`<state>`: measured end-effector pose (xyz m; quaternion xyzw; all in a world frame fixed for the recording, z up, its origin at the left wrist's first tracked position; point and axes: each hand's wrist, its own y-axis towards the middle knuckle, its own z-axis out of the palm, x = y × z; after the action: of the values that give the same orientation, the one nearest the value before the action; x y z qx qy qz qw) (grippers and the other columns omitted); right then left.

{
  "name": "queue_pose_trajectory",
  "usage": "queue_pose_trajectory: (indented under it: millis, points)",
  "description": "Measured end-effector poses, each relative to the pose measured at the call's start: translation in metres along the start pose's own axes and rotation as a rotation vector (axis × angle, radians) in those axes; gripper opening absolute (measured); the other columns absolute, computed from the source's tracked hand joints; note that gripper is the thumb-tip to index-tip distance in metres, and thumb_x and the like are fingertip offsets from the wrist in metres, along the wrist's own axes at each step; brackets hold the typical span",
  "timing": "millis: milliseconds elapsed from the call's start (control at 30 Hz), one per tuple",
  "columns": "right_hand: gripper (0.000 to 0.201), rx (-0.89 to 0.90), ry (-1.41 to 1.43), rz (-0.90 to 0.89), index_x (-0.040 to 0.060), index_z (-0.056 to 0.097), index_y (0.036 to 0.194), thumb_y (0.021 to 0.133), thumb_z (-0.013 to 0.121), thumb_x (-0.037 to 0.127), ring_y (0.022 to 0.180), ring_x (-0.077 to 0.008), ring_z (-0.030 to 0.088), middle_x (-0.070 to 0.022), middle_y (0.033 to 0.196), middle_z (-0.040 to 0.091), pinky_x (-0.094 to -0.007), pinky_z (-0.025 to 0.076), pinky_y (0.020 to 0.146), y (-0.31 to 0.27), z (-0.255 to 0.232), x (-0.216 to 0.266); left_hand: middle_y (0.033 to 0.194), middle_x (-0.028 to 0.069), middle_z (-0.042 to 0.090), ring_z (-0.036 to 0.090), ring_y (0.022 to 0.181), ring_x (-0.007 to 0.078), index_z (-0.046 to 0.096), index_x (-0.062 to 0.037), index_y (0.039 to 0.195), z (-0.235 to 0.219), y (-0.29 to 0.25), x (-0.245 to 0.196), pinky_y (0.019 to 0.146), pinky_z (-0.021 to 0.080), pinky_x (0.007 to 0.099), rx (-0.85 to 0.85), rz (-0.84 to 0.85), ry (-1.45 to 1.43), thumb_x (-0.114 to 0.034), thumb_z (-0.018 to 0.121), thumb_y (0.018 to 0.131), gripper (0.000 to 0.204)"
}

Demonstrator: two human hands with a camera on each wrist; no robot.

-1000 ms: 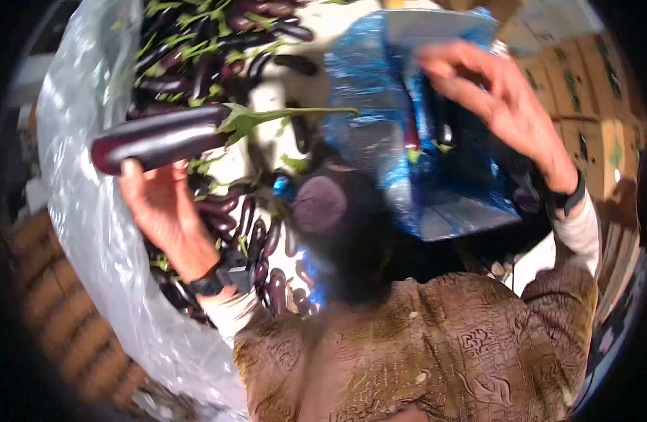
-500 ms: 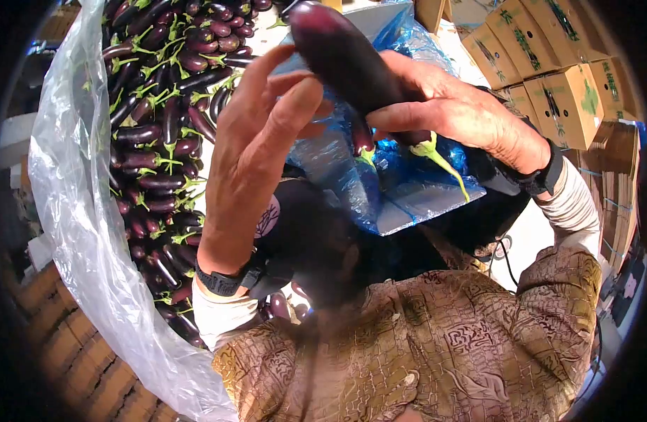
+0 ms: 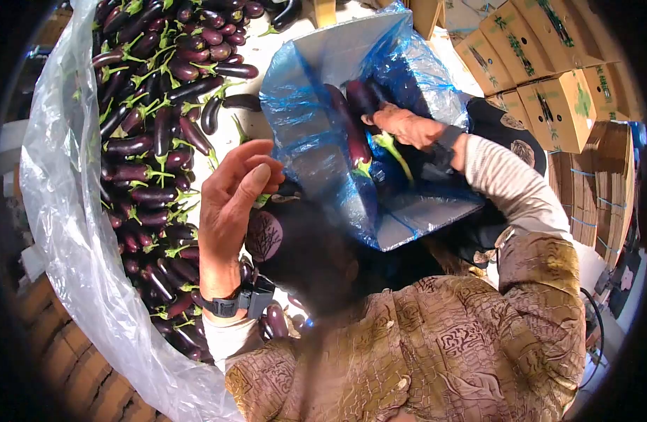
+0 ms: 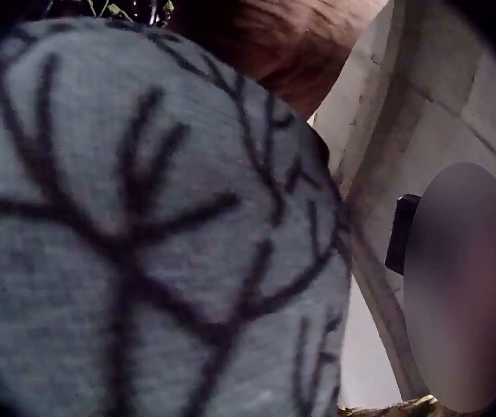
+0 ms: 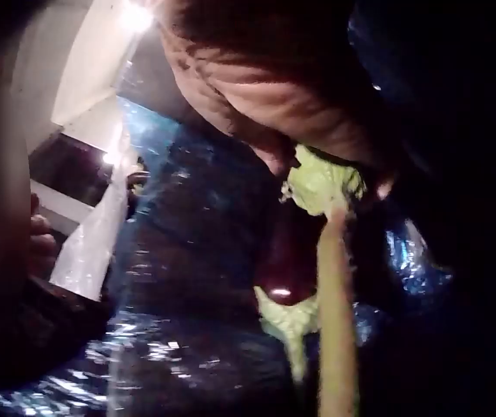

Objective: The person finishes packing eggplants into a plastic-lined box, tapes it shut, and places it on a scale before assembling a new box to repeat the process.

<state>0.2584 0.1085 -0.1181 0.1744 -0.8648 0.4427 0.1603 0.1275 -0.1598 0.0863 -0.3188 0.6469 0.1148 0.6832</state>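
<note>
Inside a box lined with blue plastic [image 3: 295, 105], my right hand [image 3: 411, 128] grips a dark purple eggplant [image 3: 360, 97] near its green cap. Its long pale stem [image 5: 337, 313] hangs toward the camera in the right wrist view. Another eggplant [image 3: 351, 130] lies beside it in the box, green cap toward me. My left hand [image 3: 228, 200] is raised left of the box with loosely bent fingers and nothing in them. Branch-patterned cloth [image 4: 144, 234] fills most of the left wrist view and hides that hand's fingers.
A large heap of eggplants [image 3: 151, 144] covers the white surface on the left, bordered by a clear plastic sheet [image 3: 60, 190]. Stacked cardboard boxes [image 3: 559, 105] stand at the right, above flattened cardboard [image 3: 583, 190].
The eggplant passed from my left hand to my right, which has lowered it into the lined box. My left hand has drawn back to the left.
</note>
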Motion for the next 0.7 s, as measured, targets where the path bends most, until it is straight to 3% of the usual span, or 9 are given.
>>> queue_pose_trajectory:
  millis: [33,100,133,167,233,400,500,567,700]
  points:
    - [0.047,0.039,-0.514,-0.497,0.0006,0.052,0.129,0.097,0.053,0.035,0.109,-0.0302,0.057,-0.0213,0.114,0.061,-0.0413,0.044,0.092,0.089,0.035,-0.066,0.098,0.0084,0.068,0.063,0.089,0.0139,0.060,-0.0001,0.123,-0.004,0.001,0.009,0.082,0.050,0.0270,0.001,0.002,-0.006,-0.018,0.059,0.096,0.033]
    - [0.051,-0.053,-1.126,-0.555,-0.0010,0.052,0.129,0.096,0.050,0.038,0.111,-0.0357,0.057,-0.0246,0.121,0.058,-0.0421,0.044,0.094,0.148,0.081,-0.111,0.099,0.0083,0.067,0.063,0.089,0.0141,0.059,0.0000,0.124,-0.010,0.000,0.027,0.082,0.050,0.0274,-0.036,-0.056,-0.082,-0.018,0.059,0.096,0.033]
    - [0.050,-0.276,-0.384,-0.265,-0.0034,0.052,0.127,0.093,0.056,0.033,0.110,-0.0324,0.056,-0.0215,0.119,0.058,-0.0387,0.042,0.097,0.134,0.089,-0.102,0.099,0.0082,0.067,0.063,0.089,0.0142,0.059,-0.0001,0.124,-0.011,-0.001,0.031,0.082,0.050,0.0275,-0.042,-0.081,-0.085,-0.018,0.060,0.096,0.034]
    - [0.050,-0.271,-0.390,-0.258,-0.0034,0.052,0.127,0.093,0.056,0.033,0.110,-0.0324,0.056,-0.0215,0.119,0.058,-0.0387,0.042,0.097,0.117,0.037,-0.128,0.099,0.0082,0.067,0.063,0.089,0.0142,0.059,-0.0001,0.124,-0.013,-0.001,0.037,0.082,0.050,0.0275,-0.040,-0.089,-0.091,-0.018,0.060,0.096,0.034]
    - [0.043,0.113,0.503,-0.098,-0.0006,0.051,0.126,0.088,0.062,0.016,0.107,-0.0291,0.057,-0.0196,0.115,0.060,-0.0382,0.043,0.094,0.015,0.019,-0.020,0.100,0.0085,0.067,0.064,0.089,0.0160,0.058,0.0008,0.125,-0.016,0.000,0.050,0.081,0.049,0.0275,-0.068,-0.167,-0.117,-0.022,0.060,0.095,0.037]
    - [0.049,-0.009,0.789,-0.171,-0.0036,0.040,0.128,0.092,0.061,0.023,0.110,-0.0216,0.051,-0.0162,0.121,0.054,-0.0343,0.041,0.095,0.007,0.044,-0.026,0.099,0.0062,0.067,0.063,0.089,0.0125,0.058,-0.0018,0.125,-0.020,0.003,0.079,0.082,0.050,0.0257,-0.120,-0.238,-0.204,-0.021,0.061,0.095,0.035]
    - [0.049,0.017,0.505,-0.392,-0.0049,0.041,0.121,0.096,0.056,0.033,0.104,-0.0293,0.060,-0.0224,0.111,0.061,-0.0413,0.046,0.090,0.014,0.036,-0.036,0.100,0.0072,0.068,0.067,0.090,0.0160,0.058,-0.0039,0.126,-0.020,0.001,0.087,0.082,0.051,0.0271,-0.124,-0.245,-0.253,-0.023,0.061,0.096,0.036]
    - [0.044,-0.105,-0.399,-0.303,0.0002,0.050,0.124,0.101,0.043,0.037,0.098,-0.0390,0.062,-0.0232,0.115,0.056,-0.0473,0.051,0.087,0.012,0.037,-0.029,0.100,0.0075,0.068,0.067,0.091,0.0164,0.058,-0.0041,0.126,-0.024,-0.001,0.093,0.083,0.051,0.0277,-0.134,-0.247,-0.239,-0.022,0.061,0.096,0.036]
    - [0.059,-0.023,-0.486,-0.162,0.0102,0.048,0.134,0.096,0.041,0.056,0.106,-0.0515,0.059,-0.0343,0.146,0.028,-0.0510,0.050,0.089,-0.015,0.004,0.008,0.106,0.0106,0.068,0.066,0.093,0.0199,0.058,-0.0046,0.126,-0.033,-0.008,0.112,0.087,0.051,0.0317,-0.169,-0.302,-0.225,-0.021,0.063,0.094,0.036]
